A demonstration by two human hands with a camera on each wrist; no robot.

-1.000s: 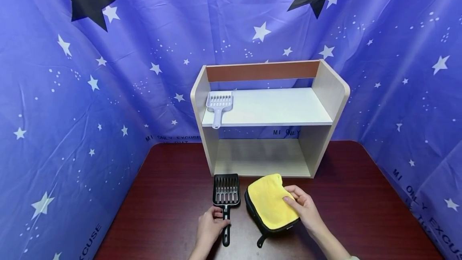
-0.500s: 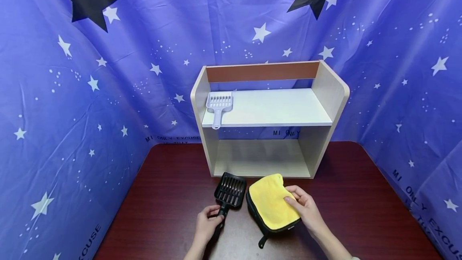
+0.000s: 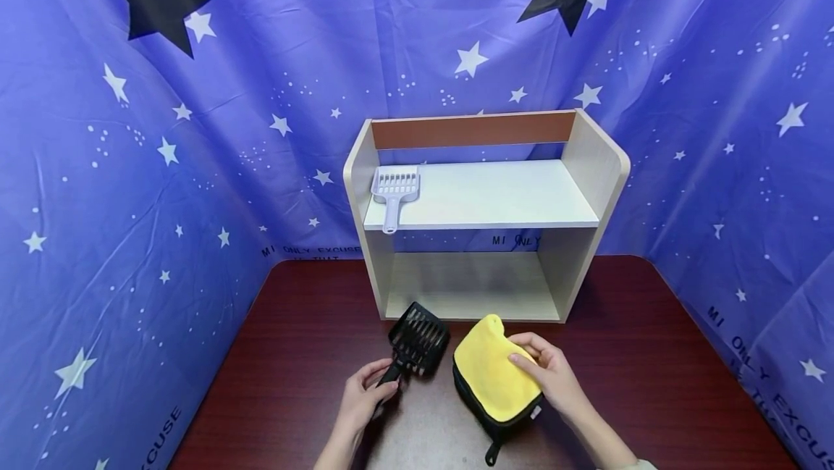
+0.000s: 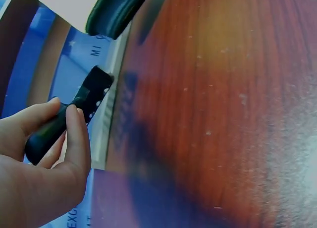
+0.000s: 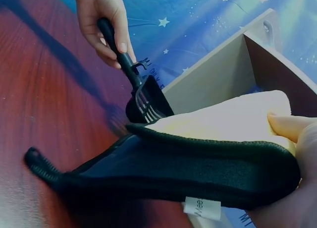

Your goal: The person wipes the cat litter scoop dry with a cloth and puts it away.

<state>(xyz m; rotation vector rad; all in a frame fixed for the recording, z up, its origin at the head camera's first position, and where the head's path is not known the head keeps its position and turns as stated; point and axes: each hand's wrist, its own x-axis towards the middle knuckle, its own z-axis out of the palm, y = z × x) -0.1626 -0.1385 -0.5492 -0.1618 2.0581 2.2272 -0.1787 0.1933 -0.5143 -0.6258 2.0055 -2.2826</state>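
Left fingers point(image 3: 373, 368) grip one black scoop point(image 3: 419, 343), right fingers point(image 3: 533, 343) one yellow-topped pouch point(image 3: 494, 376); one pale scoop point(image 3: 394, 197) lies apart.

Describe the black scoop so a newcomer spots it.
Find the pale shelf unit on the table. In front of its left half, the left hand grips the black slotted scoop. Unlike the pale scoop on the upper shelf, it is black and held.

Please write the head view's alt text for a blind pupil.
A person's left hand holds a black slotted scoop, the right hand a yellow-black cloth item, over a red-brown table. Behind them, a pale scoop lies on the upper shelf.
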